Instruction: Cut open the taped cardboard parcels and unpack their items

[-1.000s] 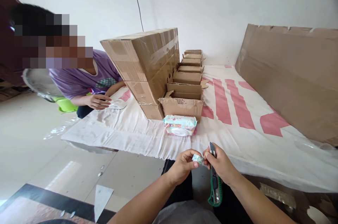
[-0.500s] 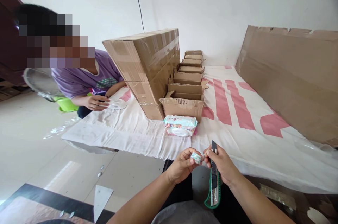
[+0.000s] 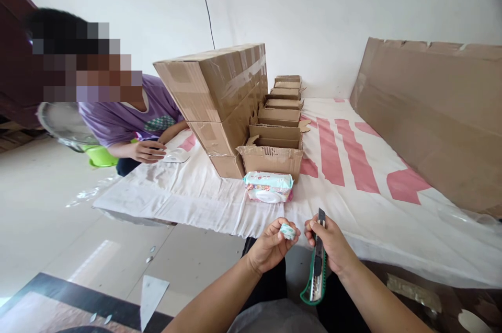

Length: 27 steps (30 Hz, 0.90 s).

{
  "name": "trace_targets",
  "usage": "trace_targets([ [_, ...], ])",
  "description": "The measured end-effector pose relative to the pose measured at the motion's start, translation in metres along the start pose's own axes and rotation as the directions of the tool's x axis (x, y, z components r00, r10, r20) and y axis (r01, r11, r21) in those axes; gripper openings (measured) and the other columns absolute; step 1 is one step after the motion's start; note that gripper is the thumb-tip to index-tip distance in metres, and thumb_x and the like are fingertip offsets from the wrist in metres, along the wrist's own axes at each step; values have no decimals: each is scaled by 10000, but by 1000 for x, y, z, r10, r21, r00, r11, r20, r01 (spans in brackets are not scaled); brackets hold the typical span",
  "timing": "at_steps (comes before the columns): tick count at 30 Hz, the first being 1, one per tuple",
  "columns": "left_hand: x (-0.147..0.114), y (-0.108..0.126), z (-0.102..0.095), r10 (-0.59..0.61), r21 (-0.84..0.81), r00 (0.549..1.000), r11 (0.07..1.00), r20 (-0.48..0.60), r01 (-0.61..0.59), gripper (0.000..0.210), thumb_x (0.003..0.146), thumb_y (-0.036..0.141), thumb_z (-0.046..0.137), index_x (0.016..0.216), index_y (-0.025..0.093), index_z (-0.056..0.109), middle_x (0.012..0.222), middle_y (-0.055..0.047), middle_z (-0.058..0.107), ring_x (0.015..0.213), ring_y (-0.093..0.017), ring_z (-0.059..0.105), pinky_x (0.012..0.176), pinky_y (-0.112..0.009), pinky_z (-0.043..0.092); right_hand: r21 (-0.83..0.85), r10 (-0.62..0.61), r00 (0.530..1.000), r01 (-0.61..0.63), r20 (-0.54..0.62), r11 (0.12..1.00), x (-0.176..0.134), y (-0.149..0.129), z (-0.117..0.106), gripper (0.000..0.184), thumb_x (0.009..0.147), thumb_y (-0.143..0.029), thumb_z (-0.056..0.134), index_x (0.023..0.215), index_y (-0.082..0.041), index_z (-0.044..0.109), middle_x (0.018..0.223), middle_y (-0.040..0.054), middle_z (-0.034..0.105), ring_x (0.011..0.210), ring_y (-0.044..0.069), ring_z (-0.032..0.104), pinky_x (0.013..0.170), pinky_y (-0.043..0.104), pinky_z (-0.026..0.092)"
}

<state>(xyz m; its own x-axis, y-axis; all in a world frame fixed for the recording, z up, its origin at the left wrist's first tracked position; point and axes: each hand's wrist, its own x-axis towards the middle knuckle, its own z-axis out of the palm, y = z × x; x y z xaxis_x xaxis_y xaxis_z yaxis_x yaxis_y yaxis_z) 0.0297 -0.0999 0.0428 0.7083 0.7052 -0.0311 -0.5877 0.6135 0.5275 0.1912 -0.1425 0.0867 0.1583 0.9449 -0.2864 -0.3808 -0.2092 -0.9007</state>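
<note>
Toward five o'clock in the head view, pinches a small white-and-green roll (image 3: 288,232) in the half-curled left hand (image 3: 270,247) and grips a green utility knife (image 3: 318,272) in the closed right hand (image 3: 331,241). Now holds both slightly farther apart than a second ago, seemingly making room between roll and blade. Points the knife lengthwise just past twelve, blade foremost, with the roll at ten o'clock from it.

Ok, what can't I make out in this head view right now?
All in the head view:
Print on the small white-and-teal roll in the left hand: too small to read.
Whether the right hand pinches anything besides the green knife: too small to tell.
Bottom of the nearest open box: its front wall hides it.
Right end of the large cardboard panel: cut off by the picture's edge.
</note>
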Motion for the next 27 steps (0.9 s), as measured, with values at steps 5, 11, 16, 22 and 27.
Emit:
trace_targets([
  [5, 0, 1, 1, 56, 84, 998, 995, -26, -53, 296, 690, 243, 827, 922, 198, 648, 964, -17, 646, 874, -113, 607, 786, -215, 439, -55, -14, 998, 10, -64, 998, 0, -5, -2, 355, 667, -457, 728, 729, -216, 475, 664, -34, 569, 533, 102, 498, 491, 242, 405],
  [11, 0, 3, 5, 147, 465, 989, 875, 16, -137, 318, 671, 235, 826, 955, 168, 697, 982, -53, 586, 843, -150, 567, 748, -256, 452, -135, -65, 998, 63, -11, 989, -5, -12, -2, 293, 746, -439, 660, 737, -215, 471, 660, -29, 586, 516, 96, 502, 499, 239, 393],
  [16, 0, 4, 5, 179, 600, 984, 789, -18, -133, 265, 646, 198, 836, 876, 175, 706, 881, -31, 568, 801, -147, 576, 720, -254, 453, -219, -134, 991, 132, 4, 967, -3, -11, -8, 222, 795, -389, 591, 728, -213, 474, 652, -38, 577, 492, 83, 486, 497, 233, 385],
  [22, 1, 12, 3, 259, 635, 961, 760, -100, -139, 231, 657, 264, 830, 787, 145, 679, 794, -20, 583, 693, -119, 571, 633, -227, 432, -338, -211, 975, 177, -68, 924, 8, -7, -21, 185, 795, -363, 571, 734, -218, 474, 636, -34, 578, 483, 93, 486, 483, 235, 393],
  [27, 4, 13, 2, 274, 600, 943, 793, -188, -111, 293, 652, 316, 831, 804, 136, 657, 727, -13, 631, 628, -103, 551, 584, -214, 423, -368, -237, 964, 178, -120, 912, 12, -10, -22, 195, 774, -383, 581, 740, -213, 492, 647, -22, 599, 480, 99, 498, 468, 233, 397],
])
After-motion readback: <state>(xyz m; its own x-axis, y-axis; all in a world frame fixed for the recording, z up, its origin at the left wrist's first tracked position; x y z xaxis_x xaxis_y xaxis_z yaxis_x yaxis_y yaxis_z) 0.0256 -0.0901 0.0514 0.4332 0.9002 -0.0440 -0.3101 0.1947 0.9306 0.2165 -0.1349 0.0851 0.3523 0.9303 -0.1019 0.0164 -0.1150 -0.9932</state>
